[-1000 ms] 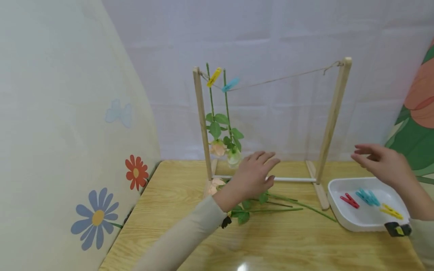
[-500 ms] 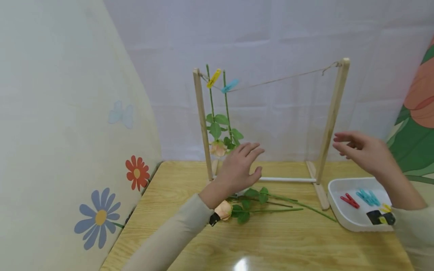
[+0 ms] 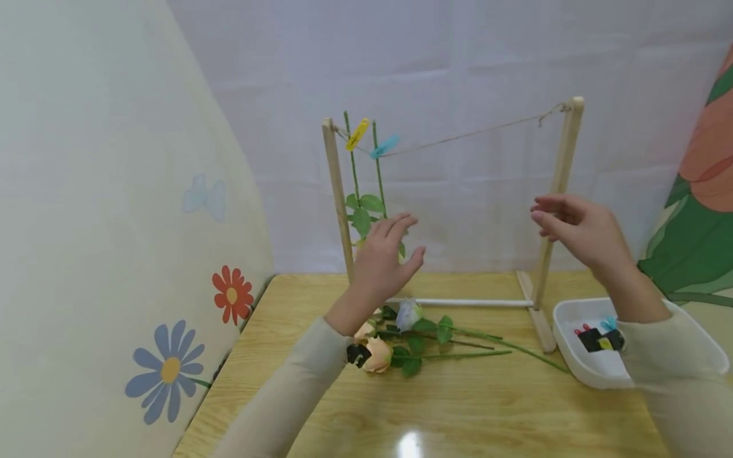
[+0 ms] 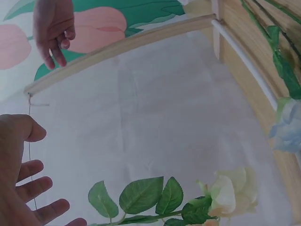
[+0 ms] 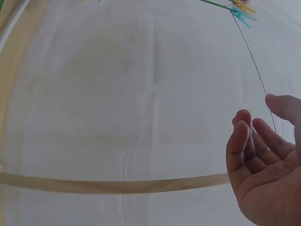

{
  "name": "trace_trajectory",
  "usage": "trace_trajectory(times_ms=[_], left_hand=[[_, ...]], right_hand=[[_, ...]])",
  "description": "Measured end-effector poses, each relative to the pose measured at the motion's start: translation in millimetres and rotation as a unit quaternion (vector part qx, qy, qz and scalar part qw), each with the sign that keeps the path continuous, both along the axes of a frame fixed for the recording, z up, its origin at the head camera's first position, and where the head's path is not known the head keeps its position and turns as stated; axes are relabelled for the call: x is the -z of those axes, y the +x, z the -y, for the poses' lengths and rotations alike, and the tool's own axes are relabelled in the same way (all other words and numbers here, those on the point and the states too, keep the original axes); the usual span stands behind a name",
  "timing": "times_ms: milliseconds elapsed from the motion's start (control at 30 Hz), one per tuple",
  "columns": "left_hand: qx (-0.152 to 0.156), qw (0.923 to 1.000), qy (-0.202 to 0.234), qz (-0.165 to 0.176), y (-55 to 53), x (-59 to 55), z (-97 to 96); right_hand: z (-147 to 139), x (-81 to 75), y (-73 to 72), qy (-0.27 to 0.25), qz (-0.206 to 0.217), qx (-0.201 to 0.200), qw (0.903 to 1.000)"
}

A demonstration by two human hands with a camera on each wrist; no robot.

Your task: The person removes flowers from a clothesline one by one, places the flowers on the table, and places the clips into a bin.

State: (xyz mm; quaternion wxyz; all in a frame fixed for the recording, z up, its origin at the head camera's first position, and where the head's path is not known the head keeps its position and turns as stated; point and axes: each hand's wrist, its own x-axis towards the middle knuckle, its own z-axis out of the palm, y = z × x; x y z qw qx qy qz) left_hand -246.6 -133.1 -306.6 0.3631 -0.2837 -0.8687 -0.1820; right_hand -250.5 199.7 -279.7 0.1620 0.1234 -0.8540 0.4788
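Note:
My left hand (image 3: 378, 261), fingers spread and holding nothing, is in front of two roses hanging head down from a string (image 3: 458, 136). A yellow clothespin (image 3: 357, 135) and a blue clothespin (image 3: 385, 147) clip their stems there. The left wrist view shows a cream hanging rose (image 4: 230, 193) with green leaves; in the head view my hand covers most of the blooms. My right hand (image 3: 584, 232) is raised before the right post (image 3: 564, 152), fingers loosely bent, thumb apart, nothing between them. Below lie a peach rose (image 3: 378, 354) and a pale blue rose (image 3: 408, 315).
A white tray (image 3: 572, 367) with red and blue clothespins stands at the right, partly behind my right forearm. The wooden frame has a white bottom bar (image 3: 475, 303). Long stems (image 3: 532, 357) reach across the wooden table (image 3: 458, 413) toward the tray. A white cloth hangs behind.
My right hand has risen and moved left, from above the tray to the right post. My left hand has moved left and up, uncovering the roses on the table.

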Motion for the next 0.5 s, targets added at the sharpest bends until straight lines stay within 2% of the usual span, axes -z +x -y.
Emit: trace_trajectory(times_ms=[133, 300, 400, 500], left_hand=[[-0.009, 0.9985, 0.053, -0.001, -8.8, -3.7, 5.8], [0.006, 0.9928, 0.119, -0.006, -24.4, -5.1, 11.3], [0.012, 0.9883, 0.152, -0.009, -31.2, -6.0, 12.4], [0.006, 0.9845, 0.175, -0.004, -35.5, -6.1, 11.1]], right_hand=[[9, -2.8, -5.1, -0.042, -0.009, -0.003, 0.9991], [19, -7.6, -11.9, -0.085, -0.025, -0.013, 0.9960], [27, -9.9, -16.9, -0.117, -0.042, -0.024, 0.9919], [34, -11.6, -22.2, -0.172, -0.054, -0.044, 0.9827]])
